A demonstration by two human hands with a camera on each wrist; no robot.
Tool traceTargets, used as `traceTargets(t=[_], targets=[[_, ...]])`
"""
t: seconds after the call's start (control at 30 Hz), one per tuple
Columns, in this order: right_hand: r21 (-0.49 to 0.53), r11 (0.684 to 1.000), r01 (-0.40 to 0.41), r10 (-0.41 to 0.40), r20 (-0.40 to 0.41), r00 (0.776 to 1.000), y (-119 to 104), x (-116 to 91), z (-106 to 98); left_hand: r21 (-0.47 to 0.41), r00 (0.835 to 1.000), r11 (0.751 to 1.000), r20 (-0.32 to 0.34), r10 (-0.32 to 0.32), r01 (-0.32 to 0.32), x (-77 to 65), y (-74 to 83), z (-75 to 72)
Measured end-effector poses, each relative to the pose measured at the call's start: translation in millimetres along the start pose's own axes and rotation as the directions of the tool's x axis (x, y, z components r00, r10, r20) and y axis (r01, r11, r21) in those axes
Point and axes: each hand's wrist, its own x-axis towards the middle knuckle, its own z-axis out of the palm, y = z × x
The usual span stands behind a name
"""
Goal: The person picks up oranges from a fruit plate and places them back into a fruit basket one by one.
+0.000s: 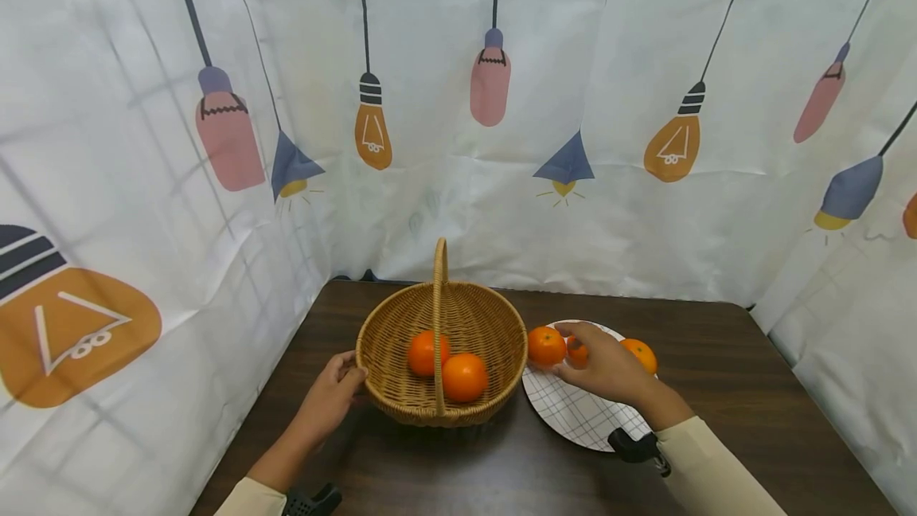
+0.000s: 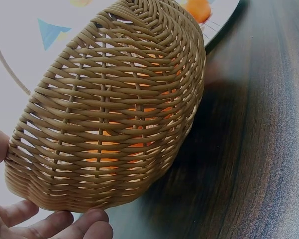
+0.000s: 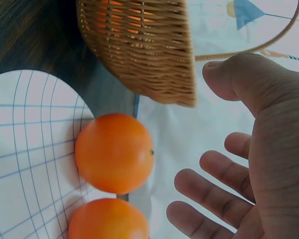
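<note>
A wicker basket (image 1: pixel 478 301) with a tall handle stands on the table, with one orange (image 1: pixel 423 353) and a second orange (image 1: pixel 466 378) inside. My left hand (image 1: pixel 333 392) grips its left rim; in the left wrist view the thumb is at the rim and the fingers lie along the woven side. Over the white plate (image 1: pixel 566 420) with dark grid lines hovers my right hand (image 1: pixel 605 365), fingers spread and holding nothing. In the right wrist view, an orange (image 3: pixel 114 153) sits near the plate's edge beside another orange (image 3: pixel 108 221). A further orange (image 1: pixel 640 355) shows behind the right hand.
The dark wooden table (image 1: pixel 688 325) carries the basket and, to its right, the plate. Behind and beside the table hangs a white curtain (image 1: pixel 444 197) printed with lamps and bulbs. The basket's arched handle (image 1: pixel 439 293) rises well above its rim.
</note>
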Motion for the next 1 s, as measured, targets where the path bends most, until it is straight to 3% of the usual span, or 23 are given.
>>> traceTargets(t=[0.4,0.7,1.0], targets=[[-0.037,0.996,-0.079,0.079,-0.005,0.997,15,-10,-6,-0.003,1.000,1.000,0.003,0.019,-0.019,0.0,-1.9,0.0],[-0.067,0.996,-0.061,0.058,-0.046,0.997,29,-18,-13,0.013,1.000,1.000,-0.014,0.009,-0.009,-1.6,0.3,0.1],[-0.072,0.993,-0.095,0.090,-0.069,0.993,41,-27,-22,-0.001,1.000,1.000,-0.022,0.007,-0.007,-2.0,1.1,0.3]])
